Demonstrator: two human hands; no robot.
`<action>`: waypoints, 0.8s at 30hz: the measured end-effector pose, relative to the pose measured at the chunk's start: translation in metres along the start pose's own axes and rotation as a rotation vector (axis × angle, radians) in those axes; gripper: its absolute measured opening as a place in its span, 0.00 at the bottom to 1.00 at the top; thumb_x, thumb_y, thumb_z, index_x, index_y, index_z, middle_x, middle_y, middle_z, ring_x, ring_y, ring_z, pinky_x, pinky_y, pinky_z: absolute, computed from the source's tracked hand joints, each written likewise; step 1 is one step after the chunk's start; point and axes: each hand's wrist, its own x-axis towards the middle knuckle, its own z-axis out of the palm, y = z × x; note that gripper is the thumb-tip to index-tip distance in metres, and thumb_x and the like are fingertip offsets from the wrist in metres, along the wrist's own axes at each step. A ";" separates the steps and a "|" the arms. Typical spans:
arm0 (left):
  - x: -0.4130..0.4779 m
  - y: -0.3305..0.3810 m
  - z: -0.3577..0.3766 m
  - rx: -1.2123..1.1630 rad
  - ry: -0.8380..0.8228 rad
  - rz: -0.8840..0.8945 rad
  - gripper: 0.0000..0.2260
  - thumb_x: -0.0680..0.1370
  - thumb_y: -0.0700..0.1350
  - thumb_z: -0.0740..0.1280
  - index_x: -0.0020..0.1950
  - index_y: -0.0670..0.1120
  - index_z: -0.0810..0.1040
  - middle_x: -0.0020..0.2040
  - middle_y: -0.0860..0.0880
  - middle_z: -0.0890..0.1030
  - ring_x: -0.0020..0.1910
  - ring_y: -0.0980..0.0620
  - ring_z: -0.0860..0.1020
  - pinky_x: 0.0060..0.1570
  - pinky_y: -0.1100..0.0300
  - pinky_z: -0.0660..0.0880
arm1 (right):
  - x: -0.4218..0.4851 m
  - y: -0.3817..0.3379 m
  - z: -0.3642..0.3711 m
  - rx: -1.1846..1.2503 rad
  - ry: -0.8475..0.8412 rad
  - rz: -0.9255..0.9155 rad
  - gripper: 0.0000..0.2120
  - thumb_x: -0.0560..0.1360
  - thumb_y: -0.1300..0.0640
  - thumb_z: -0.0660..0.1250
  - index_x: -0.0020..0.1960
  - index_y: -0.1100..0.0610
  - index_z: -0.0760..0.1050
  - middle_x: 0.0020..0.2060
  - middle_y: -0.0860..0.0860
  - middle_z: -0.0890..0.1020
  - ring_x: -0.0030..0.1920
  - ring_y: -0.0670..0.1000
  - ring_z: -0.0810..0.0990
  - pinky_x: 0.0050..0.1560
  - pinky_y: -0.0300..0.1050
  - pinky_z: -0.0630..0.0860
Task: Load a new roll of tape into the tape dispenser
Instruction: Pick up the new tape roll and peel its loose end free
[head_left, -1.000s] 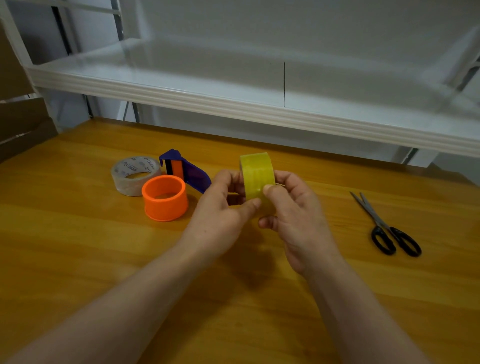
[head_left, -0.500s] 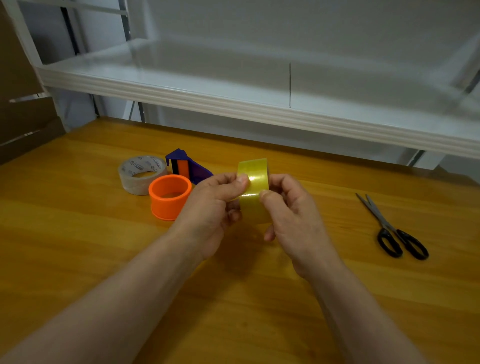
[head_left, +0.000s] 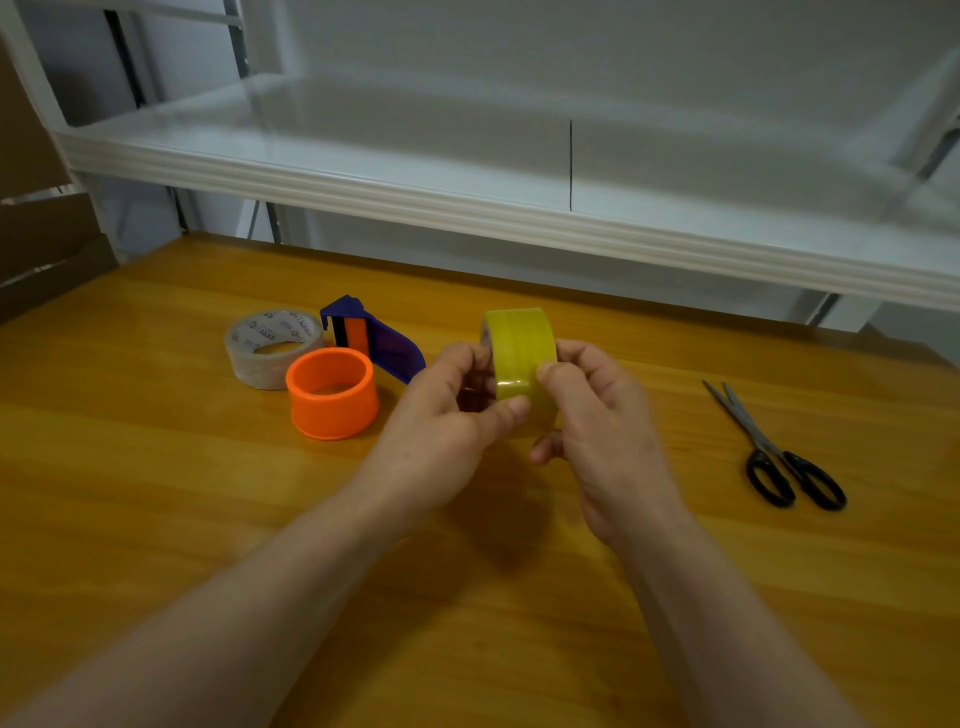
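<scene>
Head view shows your left hand (head_left: 441, 415) and right hand (head_left: 597, 421) both gripping the yellow tape roll (head_left: 519, 358) upright above the table (head_left: 156, 493), right of the dispenser (head_left: 371, 340); pick gently for the tape's free end.

Two bare forearms, no sleeves, unadorned fingers (head_left: 550, 371)

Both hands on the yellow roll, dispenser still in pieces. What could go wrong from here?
1. Both hands grip the yellow tape roll above the table; a slip could send it rolling toward the scissors.
2. The clear tape roll beside the orange core could be picked up by mistake.
</scene>
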 end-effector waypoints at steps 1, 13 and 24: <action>0.001 0.000 -0.001 -0.028 0.004 -0.009 0.10 0.77 0.37 0.70 0.55 0.49 0.78 0.43 0.54 0.81 0.40 0.60 0.79 0.39 0.65 0.74 | 0.000 0.000 0.000 -0.004 -0.013 -0.009 0.09 0.81 0.61 0.61 0.55 0.53 0.79 0.45 0.50 0.85 0.36 0.44 0.82 0.28 0.40 0.75; 0.008 0.007 -0.009 -0.394 0.058 -0.184 0.12 0.79 0.39 0.66 0.60 0.35 0.77 0.45 0.43 0.81 0.36 0.54 0.78 0.32 0.65 0.74 | -0.002 0.006 0.004 -0.108 -0.115 -0.061 0.14 0.81 0.61 0.62 0.64 0.50 0.77 0.50 0.46 0.82 0.40 0.42 0.81 0.36 0.41 0.79; 0.007 0.012 -0.014 -0.338 0.015 -0.169 0.06 0.78 0.38 0.67 0.54 0.41 0.80 0.42 0.48 0.84 0.37 0.56 0.80 0.33 0.64 0.75 | 0.000 0.010 0.005 -0.074 -0.130 -0.037 0.13 0.81 0.62 0.63 0.61 0.49 0.78 0.49 0.49 0.83 0.44 0.47 0.82 0.38 0.40 0.78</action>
